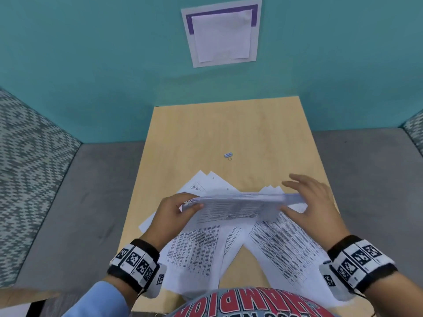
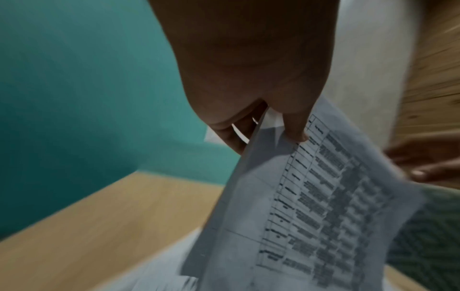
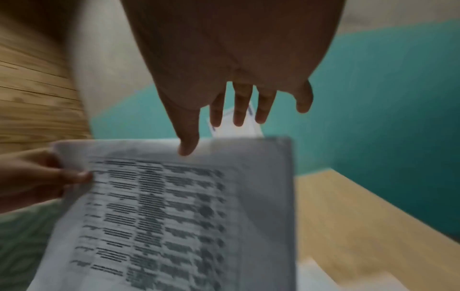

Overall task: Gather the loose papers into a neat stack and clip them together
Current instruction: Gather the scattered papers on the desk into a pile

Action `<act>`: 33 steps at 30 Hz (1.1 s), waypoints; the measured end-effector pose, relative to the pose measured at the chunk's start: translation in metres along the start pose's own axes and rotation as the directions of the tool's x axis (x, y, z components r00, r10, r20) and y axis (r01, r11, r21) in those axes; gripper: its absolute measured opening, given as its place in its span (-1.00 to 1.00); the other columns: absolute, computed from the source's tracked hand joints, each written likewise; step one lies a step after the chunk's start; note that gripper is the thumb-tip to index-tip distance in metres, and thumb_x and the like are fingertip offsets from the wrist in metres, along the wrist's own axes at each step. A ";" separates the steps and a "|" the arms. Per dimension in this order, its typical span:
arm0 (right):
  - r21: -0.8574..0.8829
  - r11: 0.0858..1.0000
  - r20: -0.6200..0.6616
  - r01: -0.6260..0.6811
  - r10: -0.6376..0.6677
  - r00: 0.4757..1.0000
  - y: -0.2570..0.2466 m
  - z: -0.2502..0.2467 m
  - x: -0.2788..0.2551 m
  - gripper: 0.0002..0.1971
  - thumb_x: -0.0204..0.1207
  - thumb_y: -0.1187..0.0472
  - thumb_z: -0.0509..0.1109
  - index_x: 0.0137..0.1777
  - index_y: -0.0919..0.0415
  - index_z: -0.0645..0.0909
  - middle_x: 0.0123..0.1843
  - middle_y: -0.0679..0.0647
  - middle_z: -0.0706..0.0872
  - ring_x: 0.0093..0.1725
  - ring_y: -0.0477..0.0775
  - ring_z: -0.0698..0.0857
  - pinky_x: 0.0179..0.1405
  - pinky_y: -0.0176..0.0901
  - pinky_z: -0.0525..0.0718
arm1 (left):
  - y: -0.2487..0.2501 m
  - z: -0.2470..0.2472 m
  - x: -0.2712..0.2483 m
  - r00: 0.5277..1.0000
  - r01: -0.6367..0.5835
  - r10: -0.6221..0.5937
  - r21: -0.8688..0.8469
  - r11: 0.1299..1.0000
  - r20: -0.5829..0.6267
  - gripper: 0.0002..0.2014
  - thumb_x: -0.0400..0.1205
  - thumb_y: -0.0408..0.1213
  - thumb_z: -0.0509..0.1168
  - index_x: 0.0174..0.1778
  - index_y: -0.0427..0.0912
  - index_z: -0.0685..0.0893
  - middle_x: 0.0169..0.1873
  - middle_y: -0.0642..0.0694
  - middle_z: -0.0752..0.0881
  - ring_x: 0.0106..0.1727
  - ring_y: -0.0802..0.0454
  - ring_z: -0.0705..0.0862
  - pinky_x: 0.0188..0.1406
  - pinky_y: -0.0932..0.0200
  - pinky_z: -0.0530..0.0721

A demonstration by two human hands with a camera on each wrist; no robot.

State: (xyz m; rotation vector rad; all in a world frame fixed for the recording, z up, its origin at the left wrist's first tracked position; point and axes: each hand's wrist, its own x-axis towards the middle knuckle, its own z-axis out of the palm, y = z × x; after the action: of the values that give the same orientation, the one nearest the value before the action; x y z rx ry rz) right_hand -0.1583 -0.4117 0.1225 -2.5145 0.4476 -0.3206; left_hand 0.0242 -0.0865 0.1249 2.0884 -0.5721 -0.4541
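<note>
Nearest me, printed papers [image 1: 194, 252] lie fanned on the table [image 1: 229, 129]. My left hand [image 1: 170, 216] pinches a lifted bundle [image 1: 240, 208]; my right hand [image 1: 313, 202] is spread, barely touching. I judge sheets could slip. Binder clip [image 1: 228, 154] sits well apart.

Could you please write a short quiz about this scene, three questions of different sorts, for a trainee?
1. True or false: the clip is already fastened on the papers.
2. Which hand pinches the lifted sheets? A) left hand B) right hand C) neither
3. Fill in: more printed papers lie spread on the ____ under the hands.

Key:
1. False; it lies alone on the table, beyond the papers.
2. A; the right hand's fingers are spread at the other end.
3. table
</note>
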 end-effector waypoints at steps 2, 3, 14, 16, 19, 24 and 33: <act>0.008 0.990 0.069 0.139 -0.139 0.988 -0.032 -0.004 0.009 -0.31 0.38 -0.22 0.64 0.51 -0.09 0.63 0.60 -0.11 0.59 0.64 0.05 0.50 0.66 0.38 0.28 | 0.028 -0.003 0.000 0.990 -0.140 0.139 0.082 0.987 0.012 -0.95 0.69 -0.19 0.56 0.01 0.01 0.94 -0.10 0.16 0.90 -0.01 0.19 0.83 -0.03 0.12 0.75; 0.039 0.983 0.128 0.178 -0.181 0.975 -0.049 -0.002 0.012 -0.27 0.39 -0.29 0.58 0.57 -0.10 0.59 0.62 -0.13 0.58 0.65 -0.01 0.48 0.69 0.29 0.26 | 0.042 -0.003 -0.001 0.976 -0.215 0.212 0.120 0.969 0.041 -0.94 0.71 -0.19 0.54 0.03 0.02 0.93 -0.10 0.14 0.89 -0.02 0.18 0.83 0.00 0.08 0.75; 0.511 0.852 0.232 -0.110 -0.013 0.973 -0.088 -0.017 0.018 -0.83 0.62 0.20 0.56 -0.15 -0.05 0.90 -0.24 -0.15 0.89 -0.25 -0.22 0.76 -0.19 -0.29 0.64 | 0.050 -0.030 -0.007 0.969 0.024 -0.045 0.089 0.996 0.245 -0.87 0.59 -0.07 0.64 -0.17 0.09 0.82 -0.38 0.17 0.69 -0.36 0.21 0.56 -0.33 0.14 0.47; 0.643 0.750 0.171 -0.153 0.055 0.984 -0.089 -0.031 0.013 -0.87 0.58 0.30 0.58 -0.16 0.12 0.90 -0.25 -0.14 0.86 -0.25 -0.26 0.71 -0.17 -0.34 0.66 | 0.055 -0.037 -0.011 0.986 0.025 -0.008 -0.104 0.994 0.164 -0.80 0.59 -0.24 0.66 -0.26 0.12 0.83 -0.42 0.16 0.68 -0.38 0.20 0.55 -0.35 0.22 0.48; 0.756 0.646 0.045 -0.101 0.102 0.994 -0.091 -0.048 0.009 -0.86 0.52 0.39 0.57 -0.08 0.13 0.88 -0.20 -0.23 0.91 -0.21 -0.36 0.79 -0.11 -0.47 0.71 | 0.074 -0.037 -0.015 0.995 -0.041 0.078 -0.471 0.881 0.058 -0.81 0.50 -0.43 0.65 -0.15 -0.03 0.88 -0.26 0.12 0.81 -0.20 0.14 0.76 -0.19 0.29 0.73; 0.680 0.708 0.148 -0.193 0.125 0.981 -0.076 -0.025 0.000 -0.76 0.51 0.33 0.63 0.16 0.13 0.86 0.11 -0.04 0.92 0.11 -0.13 0.86 0.19 -0.20 0.76 | 0.066 0.005 -0.016 0.990 0.038 0.018 -0.381 0.924 0.143 -0.68 0.53 -0.44 0.68 0.17 -0.09 0.88 0.11 -0.13 0.90 0.11 0.01 0.86 0.09 0.15 0.82; 0.758 0.614 0.112 -0.220 0.210 0.971 -0.083 -0.018 0.004 -0.91 0.59 0.25 0.58 0.04 0.11 0.88 -0.10 -0.12 0.94 -0.10 -0.23 0.86 -0.10 -0.43 0.72 | 0.085 0.027 -0.014 0.988 -0.060 -0.013 -0.464 0.884 -0.152 -0.93 0.63 -0.35 0.61 -0.04 -0.13 0.87 -0.14 -0.21 0.89 -0.11 0.00 0.83 -0.02 0.03 0.76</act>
State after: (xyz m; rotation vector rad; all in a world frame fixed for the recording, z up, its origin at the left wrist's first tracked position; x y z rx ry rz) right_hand -0.1402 -0.3569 0.1848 -1.5927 0.4746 -0.3142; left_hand -0.0203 -0.1383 0.1835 1.6308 -0.3527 -0.3713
